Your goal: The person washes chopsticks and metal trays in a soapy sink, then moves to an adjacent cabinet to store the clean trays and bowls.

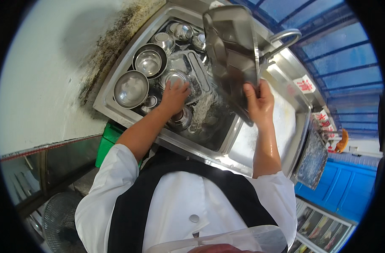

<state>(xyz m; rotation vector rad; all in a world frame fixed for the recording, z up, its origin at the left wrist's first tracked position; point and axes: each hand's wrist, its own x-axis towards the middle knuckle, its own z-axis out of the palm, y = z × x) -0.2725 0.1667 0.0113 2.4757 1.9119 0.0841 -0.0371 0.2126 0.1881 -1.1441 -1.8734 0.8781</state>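
My right hand grips the edge of a deep rectangular stainless steel pan, tilted up above the sink and slightly blurred. The fingers of my left hand are spread over the base of an upturned metal bowl in the water-filled left basin. Whether they grip it cannot be told. Beside that bowl lies a clear rectangular lid or container with a slot-like ridge. Close below my left hand, a metal pot sits partly under it.
At the basin's left are a large metal bowl and a small bowl inside a dark-rimmed one. Several metal bowls lie farther back. A faucet rises behind the foamy right basin. A green bin stands below left.
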